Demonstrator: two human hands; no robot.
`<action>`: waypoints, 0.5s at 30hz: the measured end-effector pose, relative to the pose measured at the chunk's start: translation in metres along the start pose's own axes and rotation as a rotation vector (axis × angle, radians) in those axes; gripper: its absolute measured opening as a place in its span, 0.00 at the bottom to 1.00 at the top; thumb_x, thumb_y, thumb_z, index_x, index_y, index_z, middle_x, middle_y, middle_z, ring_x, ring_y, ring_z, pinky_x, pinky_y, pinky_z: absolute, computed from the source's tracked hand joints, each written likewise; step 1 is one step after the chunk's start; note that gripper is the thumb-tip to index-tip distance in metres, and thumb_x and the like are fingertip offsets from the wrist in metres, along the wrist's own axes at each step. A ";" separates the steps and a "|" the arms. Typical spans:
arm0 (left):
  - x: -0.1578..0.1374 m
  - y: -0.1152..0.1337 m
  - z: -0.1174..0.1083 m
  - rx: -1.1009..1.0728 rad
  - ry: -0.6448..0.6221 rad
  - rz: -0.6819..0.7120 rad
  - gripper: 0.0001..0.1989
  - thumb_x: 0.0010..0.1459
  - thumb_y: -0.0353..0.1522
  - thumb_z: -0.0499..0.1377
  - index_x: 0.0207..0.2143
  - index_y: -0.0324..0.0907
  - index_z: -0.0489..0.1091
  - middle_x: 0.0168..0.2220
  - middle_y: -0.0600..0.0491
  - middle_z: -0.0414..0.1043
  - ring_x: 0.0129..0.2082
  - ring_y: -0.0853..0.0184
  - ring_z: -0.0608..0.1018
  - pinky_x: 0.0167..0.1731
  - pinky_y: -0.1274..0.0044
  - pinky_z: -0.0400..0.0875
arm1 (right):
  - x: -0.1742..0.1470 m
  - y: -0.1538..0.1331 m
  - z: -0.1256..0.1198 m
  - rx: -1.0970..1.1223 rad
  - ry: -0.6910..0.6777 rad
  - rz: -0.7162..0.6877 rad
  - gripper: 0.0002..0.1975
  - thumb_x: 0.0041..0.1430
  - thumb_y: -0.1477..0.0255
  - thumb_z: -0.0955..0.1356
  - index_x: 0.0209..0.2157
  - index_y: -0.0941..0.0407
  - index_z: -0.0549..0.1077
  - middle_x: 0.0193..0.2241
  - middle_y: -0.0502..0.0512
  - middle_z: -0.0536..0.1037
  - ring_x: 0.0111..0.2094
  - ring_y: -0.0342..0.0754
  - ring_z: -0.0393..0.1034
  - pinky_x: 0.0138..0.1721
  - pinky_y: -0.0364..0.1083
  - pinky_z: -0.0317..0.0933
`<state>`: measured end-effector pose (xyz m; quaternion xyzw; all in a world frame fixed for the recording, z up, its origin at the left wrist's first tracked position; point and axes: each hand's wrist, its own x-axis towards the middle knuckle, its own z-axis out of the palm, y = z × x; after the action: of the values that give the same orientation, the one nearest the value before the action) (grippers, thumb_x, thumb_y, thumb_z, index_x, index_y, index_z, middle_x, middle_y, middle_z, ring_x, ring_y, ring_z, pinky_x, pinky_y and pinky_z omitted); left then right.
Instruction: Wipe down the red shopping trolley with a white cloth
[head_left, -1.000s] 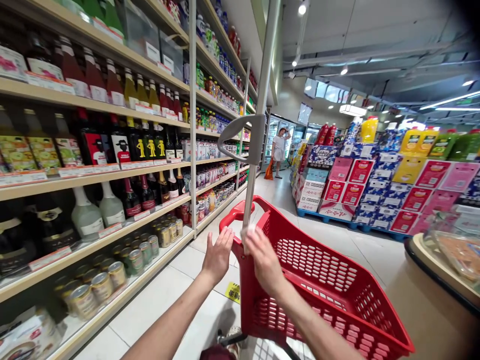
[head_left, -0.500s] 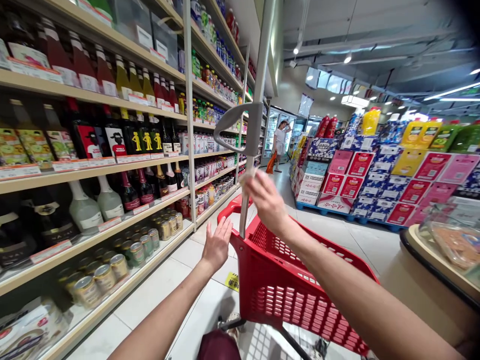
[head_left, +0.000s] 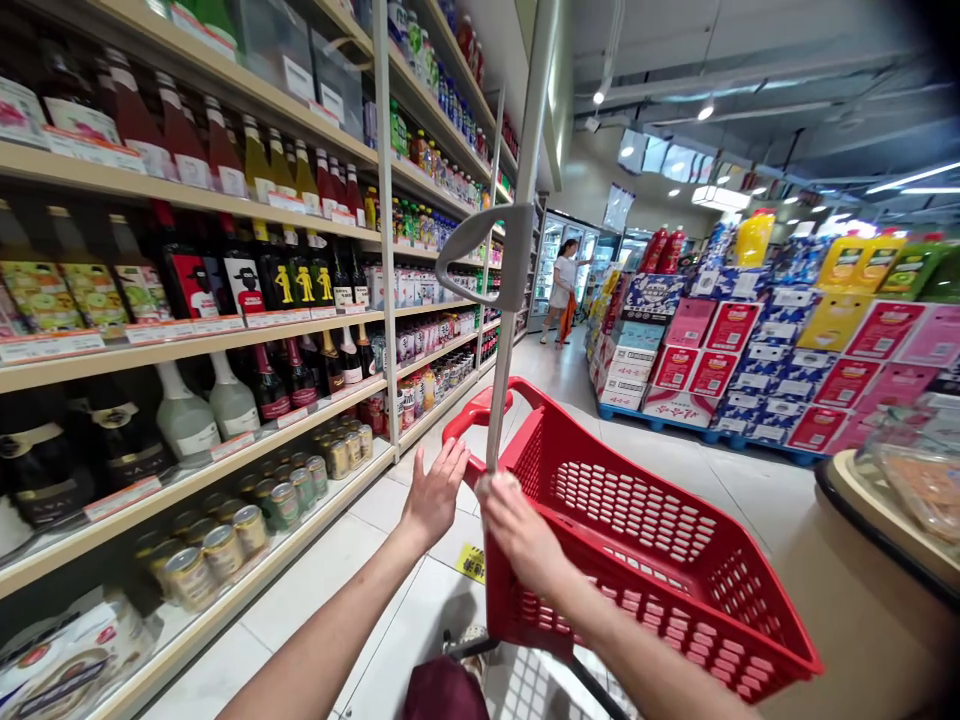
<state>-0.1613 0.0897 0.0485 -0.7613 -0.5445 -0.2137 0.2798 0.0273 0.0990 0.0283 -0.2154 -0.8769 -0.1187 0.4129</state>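
Note:
A red plastic shopping trolley (head_left: 637, 480) with a perforated basket stands before me, its basket's inside visible at the right. From its near corner rises a slanted metal pole (head_left: 504, 380) with a grey loop handle (head_left: 480, 258). My left hand (head_left: 435, 490) lies with fingers stretched out and fingertips against the basket's left corner. At the pole's foot, my right hand (head_left: 521, 535) is closed around a small crumpled pale cloth (head_left: 501, 484), pressed near the red corner. Most of the cloth is hidden by the fingers, so its exact kind is unclear.
Shelves with bottles (head_left: 187, 410) and cans (head_left: 225, 545) line the left side. Stacked drink cartons (head_left: 712, 360) stand on a blue pallet beyond the trolley. A beige counter (head_left: 847, 540) with packed food is close on the right. Down the aisle stands a person (head_left: 564, 285).
My right hand has slid down the pole with the cloth to its base. My left hand stays at the corner. The distant person has turned, with one arm now reaching out.

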 end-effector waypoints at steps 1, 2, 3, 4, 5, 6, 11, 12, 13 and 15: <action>0.000 0.000 0.000 0.003 0.001 0.000 0.31 0.47 0.18 0.43 0.56 0.37 0.52 0.57 0.46 0.53 0.59 0.63 0.52 0.55 0.56 0.36 | -0.016 -0.007 0.009 -0.005 -0.008 -0.035 0.16 0.59 0.78 0.57 0.44 0.56 0.70 0.44 0.54 0.73 0.54 0.44 0.57 0.54 0.49 0.55; 0.001 0.000 0.000 0.006 0.002 -0.008 0.31 0.47 0.18 0.43 0.56 0.37 0.52 0.58 0.46 0.53 0.59 0.63 0.52 0.55 0.56 0.36 | -0.032 -0.012 0.017 -0.008 -0.003 -0.073 0.16 0.60 0.79 0.56 0.44 0.57 0.70 0.43 0.54 0.74 0.53 0.44 0.59 0.53 0.48 0.56; 0.002 0.001 0.000 0.009 0.001 -0.015 0.32 0.46 0.18 0.43 0.56 0.37 0.52 0.58 0.46 0.53 0.59 0.63 0.52 0.55 0.56 0.36 | -0.044 -0.014 0.025 0.008 -0.006 -0.084 0.16 0.60 0.78 0.56 0.44 0.55 0.70 0.42 0.52 0.74 0.52 0.43 0.60 0.53 0.47 0.57; 0.002 0.001 0.001 0.011 0.000 -0.023 0.32 0.46 0.18 0.43 0.56 0.37 0.52 0.58 0.46 0.52 0.59 0.62 0.52 0.55 0.57 0.36 | -0.053 -0.015 0.032 0.017 -0.005 -0.073 0.16 0.60 0.78 0.57 0.45 0.53 0.69 0.42 0.51 0.74 0.52 0.42 0.60 0.53 0.47 0.56; 0.003 0.002 0.001 0.014 0.001 -0.030 0.32 0.45 0.18 0.43 0.56 0.37 0.52 0.58 0.46 0.52 0.59 0.62 0.52 0.55 0.57 0.37 | -0.058 -0.013 0.038 0.023 -0.002 -0.053 0.16 0.60 0.77 0.57 0.46 0.52 0.69 0.44 0.50 0.73 0.52 0.42 0.59 0.54 0.47 0.55; 0.004 0.003 0.002 0.017 0.004 -0.039 0.33 0.45 0.18 0.43 0.56 0.37 0.52 0.58 0.46 0.52 0.59 0.62 0.52 0.55 0.57 0.38 | -0.059 -0.011 0.041 0.022 0.003 -0.022 0.17 0.60 0.77 0.57 0.46 0.50 0.68 0.46 0.50 0.71 0.53 0.42 0.58 0.55 0.48 0.54; 0.000 0.011 0.003 0.029 0.053 -0.074 0.33 0.44 0.18 0.44 0.56 0.37 0.51 0.57 0.44 0.53 0.58 0.61 0.54 0.55 0.57 0.39 | -0.053 -0.005 0.045 -0.025 0.044 0.012 0.16 0.59 0.78 0.57 0.45 0.54 0.69 0.46 0.52 0.71 0.55 0.44 0.54 0.56 0.50 0.52; -0.002 0.012 0.003 0.026 0.061 -0.070 0.33 0.44 0.18 0.44 0.57 0.37 0.50 0.57 0.44 0.54 0.58 0.62 0.54 0.56 0.58 0.38 | -0.053 -0.008 0.043 -0.026 0.051 -0.012 0.15 0.59 0.78 0.57 0.44 0.55 0.69 0.44 0.52 0.73 0.55 0.44 0.54 0.55 0.49 0.53; -0.005 0.014 0.003 0.022 0.066 -0.067 0.33 0.45 0.19 0.44 0.57 0.37 0.50 0.57 0.44 0.53 0.59 0.62 0.53 0.56 0.58 0.38 | -0.052 -0.011 0.039 -0.027 0.056 -0.028 0.15 0.60 0.77 0.57 0.44 0.56 0.70 0.43 0.52 0.74 0.55 0.44 0.54 0.55 0.49 0.54; -0.010 0.019 0.003 0.013 0.066 -0.076 0.33 0.46 0.19 0.45 0.57 0.36 0.48 0.58 0.44 0.52 0.59 0.62 0.53 0.56 0.59 0.37 | -0.047 -0.013 0.028 -0.042 0.070 -0.005 0.15 0.60 0.77 0.57 0.46 0.57 0.68 0.44 0.54 0.73 0.56 0.45 0.51 0.56 0.51 0.53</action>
<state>-0.1465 0.0797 0.0361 -0.7309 -0.5648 -0.2456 0.2941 0.0290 0.0847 -0.0259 -0.2176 -0.8599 -0.1455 0.4383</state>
